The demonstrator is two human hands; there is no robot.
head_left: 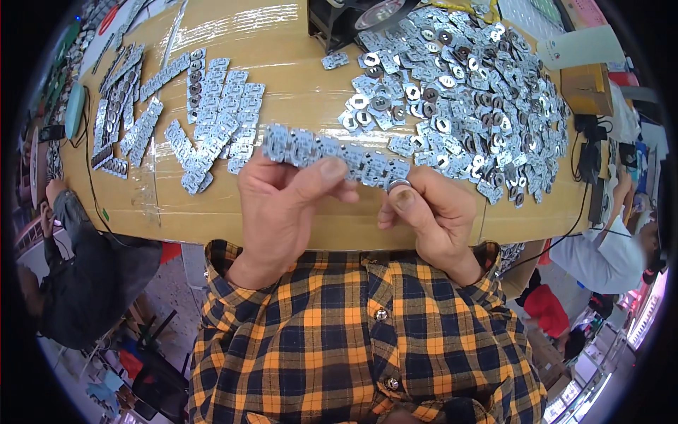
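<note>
My left hand is closed around a strip of small pale-blue circuit boards, its thumb lying across the front. The strip tilts down toward the right, above the table. At its right end my right hand pinches a small round metal piece between thumb and fingers. That piece is right up against the last board; whether it is joined to it I cannot tell. Beyond my hands, to the right, lies a big heap of loose small boards and round dark and silver pieces.
Laid-out board strips cover the left part of the brown tabletop. A black device stands at the back. A pale cup and a cardboard box are at the right edge. People sit at both sides.
</note>
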